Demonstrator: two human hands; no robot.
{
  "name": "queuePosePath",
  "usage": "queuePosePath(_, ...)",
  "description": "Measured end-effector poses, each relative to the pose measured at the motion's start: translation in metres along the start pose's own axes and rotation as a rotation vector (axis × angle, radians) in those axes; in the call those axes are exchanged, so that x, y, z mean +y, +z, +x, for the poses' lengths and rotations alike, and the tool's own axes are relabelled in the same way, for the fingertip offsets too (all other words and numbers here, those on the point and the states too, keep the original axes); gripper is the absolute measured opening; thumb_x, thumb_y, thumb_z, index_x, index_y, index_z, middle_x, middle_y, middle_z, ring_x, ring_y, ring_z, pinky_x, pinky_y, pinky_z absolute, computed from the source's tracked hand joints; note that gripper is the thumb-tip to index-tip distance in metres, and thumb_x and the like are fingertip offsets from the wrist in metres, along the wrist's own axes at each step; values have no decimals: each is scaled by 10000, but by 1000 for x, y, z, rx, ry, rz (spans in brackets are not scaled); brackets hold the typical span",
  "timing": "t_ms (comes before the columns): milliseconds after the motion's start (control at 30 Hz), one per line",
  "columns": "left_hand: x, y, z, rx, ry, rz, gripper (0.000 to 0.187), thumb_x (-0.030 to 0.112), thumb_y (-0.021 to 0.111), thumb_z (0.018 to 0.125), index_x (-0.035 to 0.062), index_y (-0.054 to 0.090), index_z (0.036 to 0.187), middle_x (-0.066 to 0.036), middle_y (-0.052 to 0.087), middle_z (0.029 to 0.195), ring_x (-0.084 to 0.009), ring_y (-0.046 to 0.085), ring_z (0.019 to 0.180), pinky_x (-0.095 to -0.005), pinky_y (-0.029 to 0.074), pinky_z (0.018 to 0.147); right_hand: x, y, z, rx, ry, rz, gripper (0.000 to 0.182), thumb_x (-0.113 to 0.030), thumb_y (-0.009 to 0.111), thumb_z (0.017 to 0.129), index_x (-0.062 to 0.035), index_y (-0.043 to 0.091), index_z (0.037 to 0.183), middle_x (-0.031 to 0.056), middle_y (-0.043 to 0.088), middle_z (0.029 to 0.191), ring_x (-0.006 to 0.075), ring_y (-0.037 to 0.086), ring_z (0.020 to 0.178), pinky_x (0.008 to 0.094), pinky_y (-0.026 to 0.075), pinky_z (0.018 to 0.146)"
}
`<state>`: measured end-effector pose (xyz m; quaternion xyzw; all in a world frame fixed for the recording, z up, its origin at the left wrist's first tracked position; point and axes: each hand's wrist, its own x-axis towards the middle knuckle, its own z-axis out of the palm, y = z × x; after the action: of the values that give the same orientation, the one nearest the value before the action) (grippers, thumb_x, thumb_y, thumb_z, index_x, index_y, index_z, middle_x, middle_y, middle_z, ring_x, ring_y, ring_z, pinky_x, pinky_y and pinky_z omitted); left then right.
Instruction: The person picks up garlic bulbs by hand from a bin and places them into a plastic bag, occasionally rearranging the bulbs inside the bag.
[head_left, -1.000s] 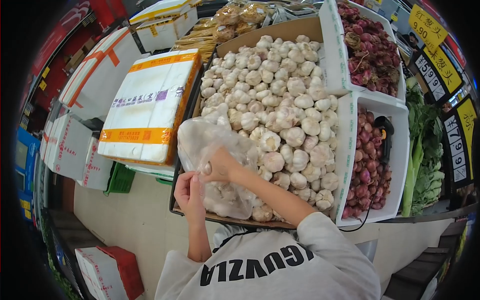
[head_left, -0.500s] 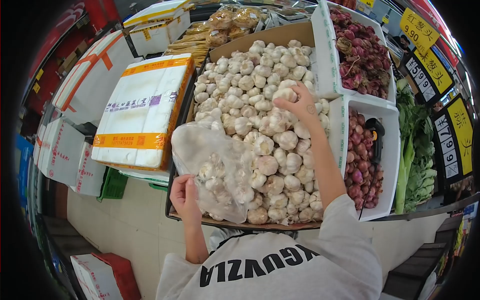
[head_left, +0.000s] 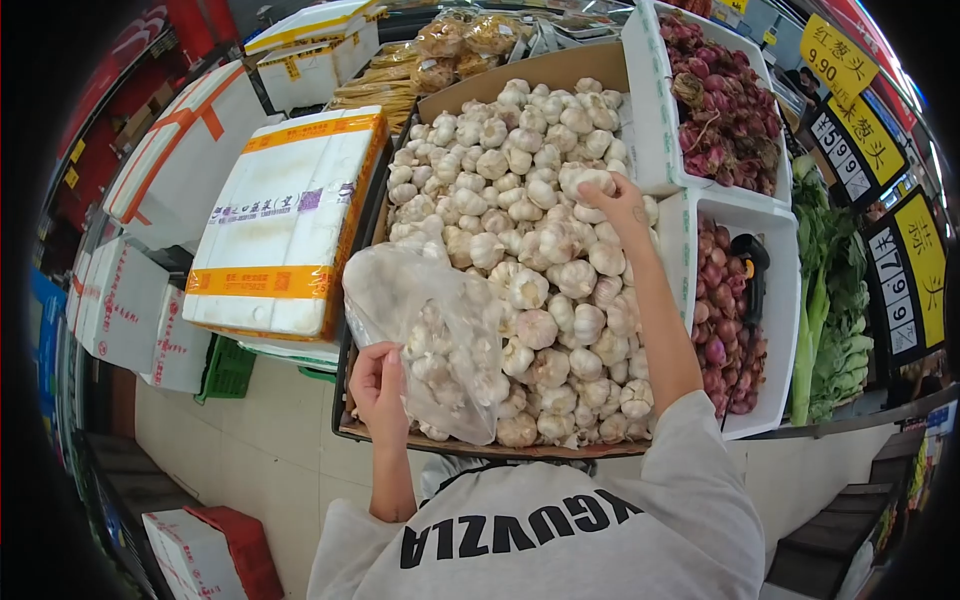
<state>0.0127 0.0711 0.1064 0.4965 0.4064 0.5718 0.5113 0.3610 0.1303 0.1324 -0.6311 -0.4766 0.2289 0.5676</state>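
A large bin is heaped with white garlic bulbs [head_left: 535, 325]. My left hand [head_left: 378, 390] pinches the near left edge of a clear plastic bag [head_left: 385, 275], which lies over the bin's left front part. Several garlic bulbs show through the bag's film. Over the right side of the heap, my right hand [head_left: 622, 205] is closed, thumb and fingers on a garlic bulb [head_left: 580, 180] at their left. The far side of that grip is partly hidden by the hand.
To the right stand white foam boxes of red shallots [head_left: 708, 120] and small red onions [head_left: 708, 300], with leafy greens [head_left: 825, 290] and price signs [head_left: 905, 270] beyond. A taped white foam box [head_left: 285, 215] sits at the left. Bagged dried goods [head_left: 440, 60] lie behind.
My right hand has shifted slightly right, and the bulb at its fingers now shows a little farther right and up. My left hand stays at the bag's edge, nearly unmoved.
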Motion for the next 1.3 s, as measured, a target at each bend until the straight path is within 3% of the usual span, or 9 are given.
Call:
queuePosePath(267, 1, -6, 2, 2, 3, -46, 81, 96, 505, 836, 30, 544, 864, 85, 386, 570, 10, 304, 480, -155, 205, 425, 23, 7, 4, -36, 108, -417, 426, -255, 664, 703, 13, 551, 1015, 75, 571, 834, 132, 510, 700, 265, 422, 620)
queuePosePath(367, 7, -8, 3, 65, 28, -74, 78, 93, 506, 835, 30, 544, 860, 89, 374, 566, 10, 293, 480, -154, 197, 429, 38, 12, 6, 88, -169, -308, 414, -179, 626, 723, -1, 518, 1081, 100, 572, 924, 169, 532, 762, 289, 440, 664)
queuePosePath(467, 10, -6, 4, 98, 35, -124, 85, 95, 506, 836, 25, 540, 870, 89, 369, 567, 8, 287, 483, -155, 195, 434, 7, 21, -13, 180, -422, -518, 329, -125, 591, 737, -19, 547, 1045, 97, 585, 929, 176, 554, 749, 288, 455, 671)
queuePosePath(633, 10, -2, 8, 170, 46, -192, 103, 103, 508, 837, 17, 533, 888, 74, 389, 597, 5, 294, 504, -157, 213, 449, -64, 68, -76, -515, -210, -98, 147, -130, 576, 759, -9, 606, 837, 71, 600, 744, 137, 557, 643, 237, 448, 583)
queuePosePath(667, 15, -2, 11, 196, 76, -210, 103, 102, 508, 836, 17, 533, 889, 68, 402, 615, 5, 304, 515, -157, 225, 455, -76, 79, -86, -757, -123, -3, 163, -153, 571, 767, -14, 615, 840, 90, 600, 741, 138, 559, 646, 243, 450, 583)
queuePosePath(767, 31, -1, 23, 218, 120, -219, 102, 100, 506, 836, 17, 533, 889, 56, 423, 646, 2, 323, 533, -157, 244, 467, -88, 126, -103, -1047, -310, -76, 235, -106, 557, 745, -16, 586, 961, 146, 593, 860, 217, 590, 762, 301, 472, 658)
queuePosePath(900, 42, 7, 26, 168, 118, -203, 98, 89, 488, 845, 6, 522, 885, 61, 371, 587, -6, 281, 488, -168, 219, 443, -27, 231, -103, -761, -571, -319, 267, -189, 521, 736, 11, 583, 902, 158, 596, 896, 296, 582, 776, 366, 462, 695)
queuePosePath(967, 39, 9, 20, 131, 75, -222, 88, 79, 472, 851, 4, 514, 873, 80, 283, 517, -10, 217, 440, -182, 174, 416, -26, 249, -104, -877, -395, -308, 170, -133, 522, 696, 0, 572, 788, 212, 589, 778, 346, 574, 755, 409, 445, 691)
queuePosePath(1300, 36, -7, 16, 159, 90, -279, 78, 94, 487, 846, 27, 516, 872, 77, 329, 573, -6, 237, 477, -183, 183, 435, 20, 313, -115, -622, -375, -419, 215, -184, 500, 709, -64, 646, 812, 150, 623, 793, 281, 608, 679, 387, 469, 617)
